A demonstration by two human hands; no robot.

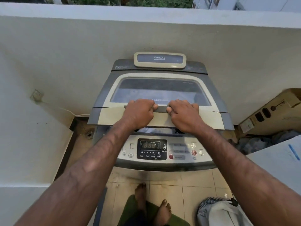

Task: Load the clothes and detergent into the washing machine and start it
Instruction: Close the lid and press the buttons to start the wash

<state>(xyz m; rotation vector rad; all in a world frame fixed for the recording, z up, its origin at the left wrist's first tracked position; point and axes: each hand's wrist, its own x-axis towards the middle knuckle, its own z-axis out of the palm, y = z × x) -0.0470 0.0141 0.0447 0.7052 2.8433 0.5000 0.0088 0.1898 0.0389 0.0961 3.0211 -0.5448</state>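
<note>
At the front edge of the lid (pixel 112 115) of the washing machine (pixel 104 88), your left hand (pixel 140 111) and right hand (pixel 184 114) both curl their fingers over the dark handle (pixel 162 109), holding the lid slightly ajar. Pale clothes (pixel 156 130) show in the gap beneath, so loading looks underway; whether detergent is in, I cannot tell. Closing up and pressing the start button (pixel 193 152) on the front panel (pixel 179 158) seem left.

The lid (pixel 161 119) blocks the washing machine (pixel 179 160), leaving a narrow front gap (pixel 154 130).

Left hand (pixel 138 111), right hand (pixel 184 114) on lid handle (pixel 162 109)
</note>
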